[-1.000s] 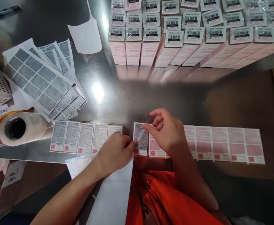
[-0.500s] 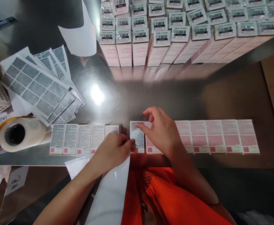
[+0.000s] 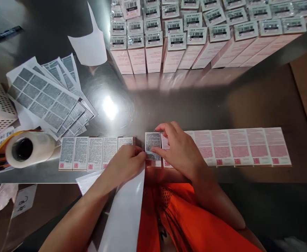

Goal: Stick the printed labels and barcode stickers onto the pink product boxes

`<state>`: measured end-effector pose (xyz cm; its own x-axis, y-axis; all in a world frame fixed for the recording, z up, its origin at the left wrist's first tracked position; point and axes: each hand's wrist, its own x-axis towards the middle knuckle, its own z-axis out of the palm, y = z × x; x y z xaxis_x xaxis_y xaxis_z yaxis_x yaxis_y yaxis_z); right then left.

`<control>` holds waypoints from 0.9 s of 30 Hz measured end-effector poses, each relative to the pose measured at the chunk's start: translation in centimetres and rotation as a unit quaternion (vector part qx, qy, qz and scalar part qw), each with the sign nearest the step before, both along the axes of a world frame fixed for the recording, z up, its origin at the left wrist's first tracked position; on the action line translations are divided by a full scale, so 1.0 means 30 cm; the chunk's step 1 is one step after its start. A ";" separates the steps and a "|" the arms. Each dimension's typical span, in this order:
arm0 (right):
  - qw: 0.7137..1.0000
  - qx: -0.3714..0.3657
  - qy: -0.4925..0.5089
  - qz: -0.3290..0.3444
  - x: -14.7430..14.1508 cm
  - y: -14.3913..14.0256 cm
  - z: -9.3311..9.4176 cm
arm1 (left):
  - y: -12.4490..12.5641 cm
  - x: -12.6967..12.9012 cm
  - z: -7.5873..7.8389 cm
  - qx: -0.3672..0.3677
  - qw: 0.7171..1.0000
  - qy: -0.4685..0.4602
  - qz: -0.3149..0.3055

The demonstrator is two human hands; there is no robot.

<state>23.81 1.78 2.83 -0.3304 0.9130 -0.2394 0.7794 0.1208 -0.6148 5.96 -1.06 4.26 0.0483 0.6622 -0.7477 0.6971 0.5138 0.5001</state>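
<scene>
Watching remotely, I've got the left hand (image 3: 128, 159) seemingly pinched on the white sheet (image 3: 125, 213), probably to hold it clear of the box (image 3: 152, 141) just to its right. Right hand (image 3: 179, 148): fingers apart, thumb on that box, I'd guess steadying it. Dark-printed boxes (image 3: 95, 153) left, pinkish ones (image 3: 248, 147) right, likely for sorting.

Fig. Materials and finishes about the fingers (image 3: 166, 130).
At the fingertips, a smooth printed cardboard carton (image 3: 152, 140); just below them, a white paper strip (image 3: 124, 213) with slick sheen. Beyond, a reflective metal tabletop (image 3: 190, 99). Leftward, matt paper label sheets (image 3: 47, 92), a glossy translucent plastic-film roll (image 3: 39, 150). Nearest the body, an orange cloth garment (image 3: 192, 220).
</scene>
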 end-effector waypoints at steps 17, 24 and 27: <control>0.996 0.075 -0.004 0.038 0.002 -0.046 -0.006 | 0.004 0.037 0.030 0.042 0.988 0.112 -0.092; 0.994 0.099 -0.007 0.044 -0.007 -0.056 0.000 | -0.026 0.019 0.046 0.076 0.982 0.156 -0.074; 0.991 0.119 0.003 0.058 -0.006 -0.061 0.001 | -0.044 -0.025 0.061 0.089 0.983 0.151 -0.055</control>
